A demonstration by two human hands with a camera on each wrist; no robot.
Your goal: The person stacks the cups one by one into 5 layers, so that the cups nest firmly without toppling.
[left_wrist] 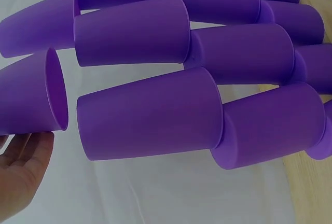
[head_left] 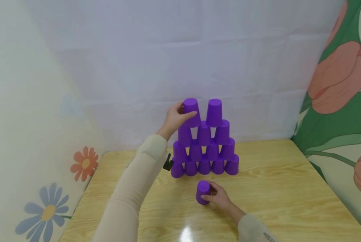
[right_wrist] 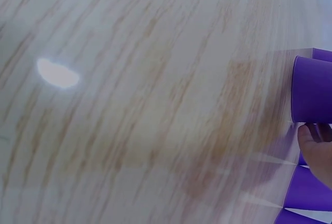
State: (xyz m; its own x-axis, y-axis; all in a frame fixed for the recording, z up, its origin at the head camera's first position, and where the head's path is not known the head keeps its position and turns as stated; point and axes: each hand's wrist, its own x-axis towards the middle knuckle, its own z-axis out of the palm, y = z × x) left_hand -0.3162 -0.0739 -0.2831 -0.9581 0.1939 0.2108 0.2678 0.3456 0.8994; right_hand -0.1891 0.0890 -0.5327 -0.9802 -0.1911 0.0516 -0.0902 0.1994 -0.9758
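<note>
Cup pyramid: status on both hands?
Left hand grips the top-left cup of the pyramid. Right hand holds a single cup on the table. Nothing between that cup and the pyramid.

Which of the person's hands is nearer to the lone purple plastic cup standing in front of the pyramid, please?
The right hand: its grip is on the lone purple plastic cup. The left hand is up at the pyramid's top-left cup.
</note>
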